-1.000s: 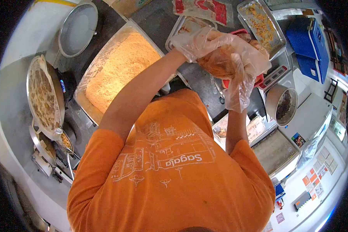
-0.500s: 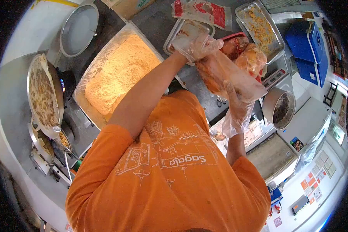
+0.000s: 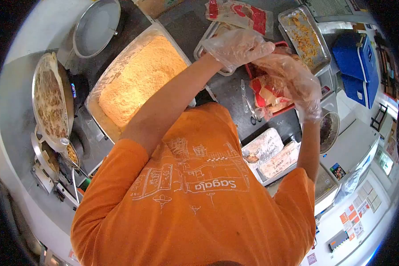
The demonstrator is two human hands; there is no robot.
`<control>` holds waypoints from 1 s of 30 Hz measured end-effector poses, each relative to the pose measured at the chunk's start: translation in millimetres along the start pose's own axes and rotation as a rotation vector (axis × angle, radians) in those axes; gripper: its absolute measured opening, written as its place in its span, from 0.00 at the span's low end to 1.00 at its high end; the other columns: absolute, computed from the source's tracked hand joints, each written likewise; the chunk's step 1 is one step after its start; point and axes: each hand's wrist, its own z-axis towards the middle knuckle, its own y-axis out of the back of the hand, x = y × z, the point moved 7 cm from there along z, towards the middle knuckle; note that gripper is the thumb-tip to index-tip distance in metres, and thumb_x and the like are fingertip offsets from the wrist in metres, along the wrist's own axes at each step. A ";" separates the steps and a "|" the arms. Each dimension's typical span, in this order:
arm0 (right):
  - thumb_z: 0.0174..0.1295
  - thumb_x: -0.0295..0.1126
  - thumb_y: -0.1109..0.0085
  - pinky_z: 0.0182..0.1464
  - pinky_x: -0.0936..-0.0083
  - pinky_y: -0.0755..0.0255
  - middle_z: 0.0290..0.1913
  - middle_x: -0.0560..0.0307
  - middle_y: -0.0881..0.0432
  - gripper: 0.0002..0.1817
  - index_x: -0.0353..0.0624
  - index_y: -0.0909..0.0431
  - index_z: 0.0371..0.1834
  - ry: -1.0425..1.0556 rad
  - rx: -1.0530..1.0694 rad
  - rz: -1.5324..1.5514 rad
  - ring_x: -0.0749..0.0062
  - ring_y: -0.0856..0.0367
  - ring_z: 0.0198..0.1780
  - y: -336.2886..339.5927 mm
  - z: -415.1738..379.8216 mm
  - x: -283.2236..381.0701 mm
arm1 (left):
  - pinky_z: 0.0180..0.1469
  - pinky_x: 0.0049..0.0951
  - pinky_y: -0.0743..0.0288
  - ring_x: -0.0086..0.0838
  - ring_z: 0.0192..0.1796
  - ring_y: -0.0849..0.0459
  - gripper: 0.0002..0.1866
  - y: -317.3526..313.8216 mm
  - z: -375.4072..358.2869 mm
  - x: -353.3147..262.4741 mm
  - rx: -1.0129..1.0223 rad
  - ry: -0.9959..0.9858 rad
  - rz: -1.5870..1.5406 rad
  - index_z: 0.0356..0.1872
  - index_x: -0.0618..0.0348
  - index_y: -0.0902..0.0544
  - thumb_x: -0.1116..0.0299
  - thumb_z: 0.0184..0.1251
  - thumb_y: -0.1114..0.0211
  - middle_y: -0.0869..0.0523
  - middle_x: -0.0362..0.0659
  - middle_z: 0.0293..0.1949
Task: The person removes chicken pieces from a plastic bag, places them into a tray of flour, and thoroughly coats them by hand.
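Both hands wear clear plastic gloves. My left hand (image 3: 239, 48) is closed on one end of a crumpled clear plastic bag (image 3: 281, 66) above a red tray (image 3: 284, 110). Against the other end of the bag, my right hand (image 3: 307, 95) is wrapped round the plastic, its fingers partly hidden by glossy folds. Reddish pieces show through the bag. Beneath the hands, the tray holds red-and-white packaging (image 3: 268, 96). Scissors (image 3: 255, 119) lie on the dark counter beside the tray.
At left are a tub of orange-tan powder (image 3: 89, 104), a round sieve (image 3: 95, 29) and a large pan (image 3: 53, 104). A metal tray with crumbs (image 3: 323, 55), a red-and-white bag (image 3: 241, 15) and a blue cooler (image 3: 352, 66) stand beyond. Wrapped packs (image 3: 267, 144) lie nearer.
My right hand has moved up and to the right. The plastic-wrapped bundle has shifted up and right too, uncovering the tray's packaging, the scissors and the wrapped packs.
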 end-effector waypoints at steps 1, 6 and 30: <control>0.66 0.37 0.29 0.61 0.61 0.21 0.58 0.42 0.13 0.23 0.39 0.17 0.61 0.084 0.018 -0.024 0.47 0.15 0.57 -1.5 12.7 3.9 | 0.45 0.45 0.19 0.51 0.37 0.14 0.20 6.4 1.1 -2.4 -0.036 -0.103 0.077 0.38 0.59 0.13 0.53 0.82 0.43 0.13 0.54 0.36; 0.69 0.39 0.32 0.64 0.56 0.24 0.54 0.42 0.13 0.18 0.41 0.17 0.57 0.321 0.100 -0.262 0.41 0.17 0.56 -23.1 81.4 -43.7 | 0.45 0.46 0.19 0.51 0.40 0.13 0.20 35.1 -12.1 19.1 -0.258 -0.571 0.578 0.45 0.58 0.13 0.52 0.83 0.45 0.11 0.53 0.39; 0.61 0.52 0.34 0.70 0.51 0.32 0.63 0.27 0.23 0.42 0.24 0.29 0.65 -0.151 0.128 -0.347 0.35 0.23 0.63 -218.1 89.3 -97.6 | 0.63 0.40 0.20 0.47 0.61 0.13 0.23 106.6 -202.5 62.9 -0.031 0.559 0.005 0.67 0.60 0.21 0.59 0.80 0.37 0.13 0.54 0.61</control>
